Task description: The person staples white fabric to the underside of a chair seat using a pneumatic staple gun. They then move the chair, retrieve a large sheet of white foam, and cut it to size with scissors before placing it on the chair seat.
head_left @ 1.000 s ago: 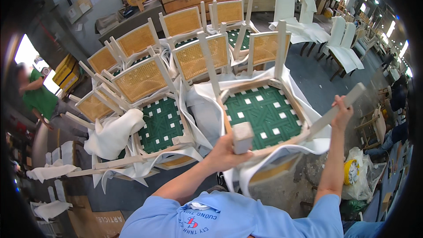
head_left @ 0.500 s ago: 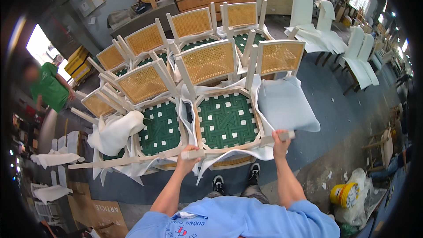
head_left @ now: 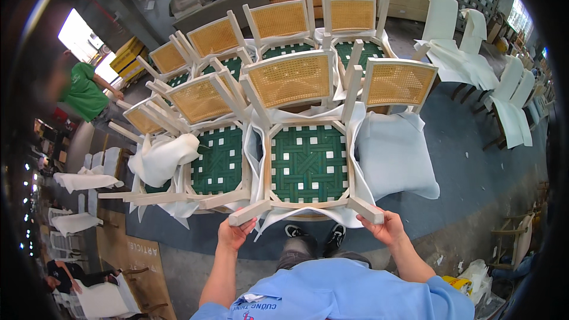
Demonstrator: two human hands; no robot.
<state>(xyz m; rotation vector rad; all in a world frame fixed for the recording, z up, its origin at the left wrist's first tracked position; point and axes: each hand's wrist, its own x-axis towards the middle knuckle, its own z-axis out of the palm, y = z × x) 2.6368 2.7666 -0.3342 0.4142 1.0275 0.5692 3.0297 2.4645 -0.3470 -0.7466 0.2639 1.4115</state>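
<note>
Under both hands, L (head_left: 235, 232) & R (head_left: 385, 227), each clamped on chair leg (head_left: 249, 213).

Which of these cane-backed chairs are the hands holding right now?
The front-row chair with bare green webbing, nearest the person: left hand and right hand each grip one of its front legs. Its right-hand neighbour is wrapped in white.

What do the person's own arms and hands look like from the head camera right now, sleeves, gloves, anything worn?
Both forearms are bare and enter from the lower edge. The left hand and right hand wear no gloves, and no watch or ring is visible. The person wears a light blue short-sleeved shirt with small printed lettering near the chest.
</note>
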